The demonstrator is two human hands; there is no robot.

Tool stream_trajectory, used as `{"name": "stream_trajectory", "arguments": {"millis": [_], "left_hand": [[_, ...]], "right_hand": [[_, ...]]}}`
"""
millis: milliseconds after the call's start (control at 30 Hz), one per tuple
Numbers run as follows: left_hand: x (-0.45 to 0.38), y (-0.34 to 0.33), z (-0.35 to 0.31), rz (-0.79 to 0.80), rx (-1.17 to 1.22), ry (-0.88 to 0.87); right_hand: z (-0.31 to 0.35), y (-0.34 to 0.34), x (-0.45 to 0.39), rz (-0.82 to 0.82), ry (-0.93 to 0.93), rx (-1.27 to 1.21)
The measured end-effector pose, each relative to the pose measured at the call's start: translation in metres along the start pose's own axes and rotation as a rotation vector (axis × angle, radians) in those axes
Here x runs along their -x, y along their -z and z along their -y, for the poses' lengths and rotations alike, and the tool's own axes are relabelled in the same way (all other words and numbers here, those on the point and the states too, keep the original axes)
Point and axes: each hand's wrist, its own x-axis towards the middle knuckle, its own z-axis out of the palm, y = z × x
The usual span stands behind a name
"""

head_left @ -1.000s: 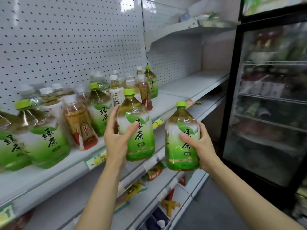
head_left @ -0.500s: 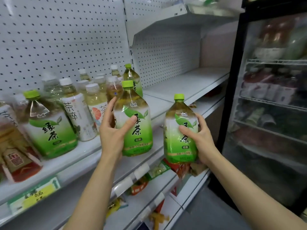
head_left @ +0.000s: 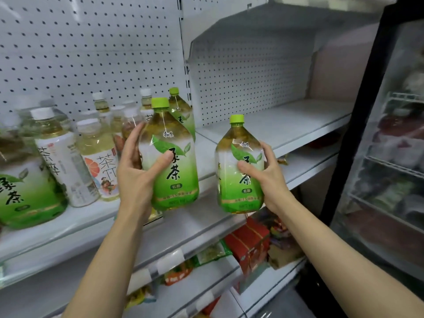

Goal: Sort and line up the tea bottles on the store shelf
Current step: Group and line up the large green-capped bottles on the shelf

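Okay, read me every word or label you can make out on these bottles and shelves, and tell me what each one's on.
"绿茶": bottle in the left hand.
"低糖": small oval lower on that label.
"茶", top character hidden by the thumb: bottle in the right hand.
"绿茶", partly cut off: green bottle at far left.
"茶": white-capped orange-slice bottle.
Small brand marks, bottom bands and shelf price tags: too blurred to read.

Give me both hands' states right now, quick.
Left hand: closed around a green tea bottle, held off the shelf.
Right hand: closed around a second green tea bottle, also held up.
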Motion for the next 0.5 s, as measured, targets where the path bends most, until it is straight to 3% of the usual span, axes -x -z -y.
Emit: {"name": "stream_trajectory", "arguments": {"millis": [200, 500], "left_hand": [[-0.027, -0.009, 0.008, 0.03, -0.012, 0.006], [-0.044, -0.025, 0.03, -0.098, -0.098, -0.015]], "right_hand": [[0.003, 0.004, -0.063, 0.008, 0.035, -0.082], [-0.021, 0.004, -0.197, 0.113, 0.023, 0.047]]}}
